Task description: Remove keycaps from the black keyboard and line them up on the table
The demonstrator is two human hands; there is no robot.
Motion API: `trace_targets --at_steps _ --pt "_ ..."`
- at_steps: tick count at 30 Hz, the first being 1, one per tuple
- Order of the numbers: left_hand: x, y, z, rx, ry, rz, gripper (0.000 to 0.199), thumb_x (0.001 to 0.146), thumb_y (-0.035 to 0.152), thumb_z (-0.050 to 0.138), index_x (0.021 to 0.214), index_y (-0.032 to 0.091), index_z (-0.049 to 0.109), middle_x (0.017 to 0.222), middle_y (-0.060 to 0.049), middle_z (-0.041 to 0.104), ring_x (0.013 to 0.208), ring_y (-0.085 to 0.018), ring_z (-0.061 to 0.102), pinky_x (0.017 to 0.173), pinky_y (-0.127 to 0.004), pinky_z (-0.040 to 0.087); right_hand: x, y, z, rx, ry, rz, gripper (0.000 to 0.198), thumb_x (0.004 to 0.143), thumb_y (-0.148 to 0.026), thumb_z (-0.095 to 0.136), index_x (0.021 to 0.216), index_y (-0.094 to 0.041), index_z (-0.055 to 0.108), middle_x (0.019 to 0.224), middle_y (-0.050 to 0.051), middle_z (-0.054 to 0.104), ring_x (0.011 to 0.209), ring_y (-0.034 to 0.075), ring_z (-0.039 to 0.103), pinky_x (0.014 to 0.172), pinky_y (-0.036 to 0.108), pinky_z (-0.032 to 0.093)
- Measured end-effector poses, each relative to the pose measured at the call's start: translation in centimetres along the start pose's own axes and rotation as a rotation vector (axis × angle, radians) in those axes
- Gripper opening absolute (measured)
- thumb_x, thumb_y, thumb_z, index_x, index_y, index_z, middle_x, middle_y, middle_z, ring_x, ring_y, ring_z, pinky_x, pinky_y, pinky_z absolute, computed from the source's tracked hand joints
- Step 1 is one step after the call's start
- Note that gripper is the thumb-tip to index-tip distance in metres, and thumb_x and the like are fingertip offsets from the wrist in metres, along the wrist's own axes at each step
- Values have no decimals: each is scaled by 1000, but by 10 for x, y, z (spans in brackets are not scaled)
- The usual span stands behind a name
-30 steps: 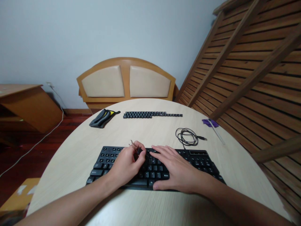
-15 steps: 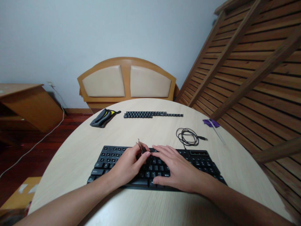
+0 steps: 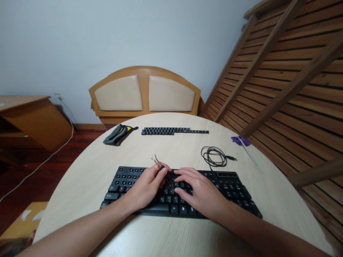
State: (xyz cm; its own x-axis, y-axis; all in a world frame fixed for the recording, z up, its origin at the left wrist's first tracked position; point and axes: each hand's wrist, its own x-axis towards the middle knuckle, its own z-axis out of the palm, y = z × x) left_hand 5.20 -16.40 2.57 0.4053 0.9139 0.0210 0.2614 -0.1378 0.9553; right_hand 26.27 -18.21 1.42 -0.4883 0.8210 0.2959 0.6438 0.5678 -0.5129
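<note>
A black keyboard [image 3: 158,207] lies on the round table, its upper left part bare of caps and showing rows of key sockets. My left hand [image 3: 150,184] is closed round a wire keycap puller [image 3: 156,160], whose two thin hooked prongs stick up past the fingers. The puller's lower end, over the middle keys, is partly hidden by the hand. Just to the right, my right hand [image 3: 200,189] is open over the keys, palm down with fingers spread and bent, the fingertips at the middle of the keyboard. Whether those fingertips press any key I cannot tell.
Removed keycaps [image 3: 160,131] stand in rows at the table's far side. A grey and yellow pouch [image 3: 118,135] is at far left. The coiled USB cable [image 3: 214,156] lies behind the keyboard. At right are a purple cloth [image 3: 237,141] and a thin white stick [image 3: 249,154].
My left hand has tipped the puller so that its prongs show more, pointing up and left. My right hand's fingers have bent and its thumb has moved up from the lower keys.
</note>
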Motion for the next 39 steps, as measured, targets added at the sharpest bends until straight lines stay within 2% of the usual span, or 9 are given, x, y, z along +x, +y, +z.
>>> trace_targets --at_steps 12,24,31,36,39 --pt "2 -3 0 -80 6 5 32 99 43 39 102 17 58 69 3 49 65 -14 47 63 -26 38 4 -5 1 29 28 38 10 87 -22 60 94 -20 67 119 9 68 117 23 58 103 43 45" --pt "1 -4 1 -114 7 -5 31 99 42 39 102 17 56 68 4 48 64 -14 46 62 -26 38 3 -6 2 13 12 26 12 90 -20 58 97 -18 67 121 10 67 118 23 59 104 42 46" --pt "3 -1 1 -123 20 -16 31 97 44 41 100 16 57 67 4 49 63 -14 47 62 -26 38 3 -7 3 26 26 -3 13 92 -20 55 99 -19 66 113 8 71 120 24 58 105 43 45" --pt "7 -1 -2 -280 120 -49 34 93 51 46 94 18 54 62 6 47 54 -11 43 55 -24 35 3 -7 0 83 72 70 15 93 -23 54 104 -21 64 107 6 72 103 21 67 94 37 52" --pt "7 -1 -2 -292 149 -47 38 90 55 49 91 18 54 59 6 48 52 -11 42 53 -23 34 3 -5 1 92 83 68 14 93 -24 55 103 -22 65 107 5 72 102 21 67 94 37 52"
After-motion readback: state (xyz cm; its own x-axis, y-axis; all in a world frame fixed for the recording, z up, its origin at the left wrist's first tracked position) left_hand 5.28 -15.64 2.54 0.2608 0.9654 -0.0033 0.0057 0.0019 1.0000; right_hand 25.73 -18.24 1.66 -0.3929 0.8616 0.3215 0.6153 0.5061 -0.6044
